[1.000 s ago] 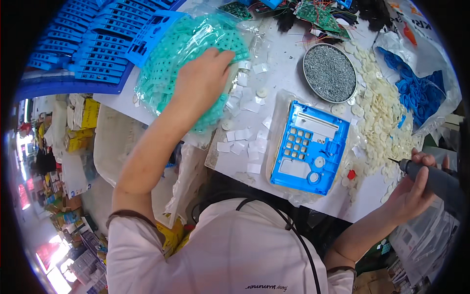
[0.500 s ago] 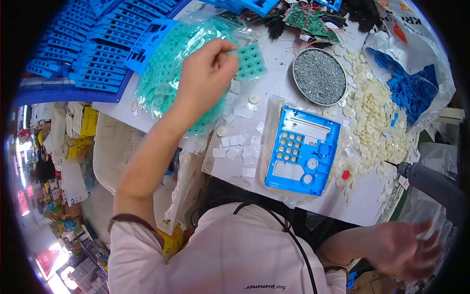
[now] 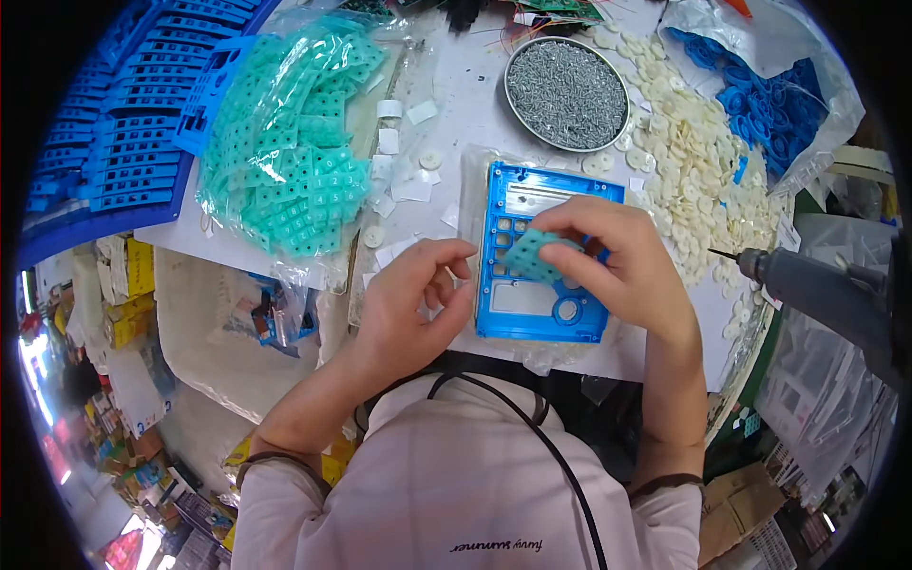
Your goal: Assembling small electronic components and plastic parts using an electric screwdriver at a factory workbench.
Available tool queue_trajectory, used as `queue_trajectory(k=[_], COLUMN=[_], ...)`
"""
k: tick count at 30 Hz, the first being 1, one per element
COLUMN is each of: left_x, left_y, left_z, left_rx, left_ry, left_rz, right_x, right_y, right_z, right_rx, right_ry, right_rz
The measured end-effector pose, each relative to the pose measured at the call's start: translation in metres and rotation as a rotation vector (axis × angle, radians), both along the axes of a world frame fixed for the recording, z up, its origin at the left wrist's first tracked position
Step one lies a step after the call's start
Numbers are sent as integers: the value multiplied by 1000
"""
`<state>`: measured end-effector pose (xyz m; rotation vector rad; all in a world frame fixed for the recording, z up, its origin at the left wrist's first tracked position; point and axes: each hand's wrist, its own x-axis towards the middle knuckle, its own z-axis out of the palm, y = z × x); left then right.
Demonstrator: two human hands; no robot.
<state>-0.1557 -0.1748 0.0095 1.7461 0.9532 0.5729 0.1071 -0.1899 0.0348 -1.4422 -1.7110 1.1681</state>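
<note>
My right hand pinches a teal rubber keypad between thumb and fingers. The keypad is tilted over the square key holes of a blue plastic casing, which lies open on the table in front of me. My left hand is beside the casing's left edge, its fingers loosely bent and apart, with nothing seen in them. A clear bag full of similar teal keypads lies to the left. Part of the casing is hidden beneath my right hand.
A round dish of small metal screws stands behind the casing. Cream plastic discs are heaped at the right, near a bag of blue parts. A grey power screwdriver points in from the right. Stacked blue casings fill the far left.
My left hand has come down from the keypad bag and no longer holds the keypad. From the lower right, my right hand has moved over the casing and now holds it. The view has shifted.
</note>
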Motion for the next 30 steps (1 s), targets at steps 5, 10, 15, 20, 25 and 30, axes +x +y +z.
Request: queue_trajectory(k=[5,10,15,20,25,30], left_x=[3,1,-1,1,0,2], left_y=[10,12,15,19,19,20], left_z=[-18,-23,-28,-26,-26,-26], left_rx=[512,592,600,634,656,657], left_ry=[-30,3,7,78,73,54], left_rz=[-95,-174,-206,-285,-296,-305], right_x=[-5,-11,-10,-16,-26,-48], right_y=[11,16,15,12,-15,-48], right_z=[-25,-24,-27,-22,-18,-19], right_rx=[129,169,197,233,480,269], right_ry=[-103,-172,-172,-272,-446,-656], right_rz=[161,116,111,31,-37,186])
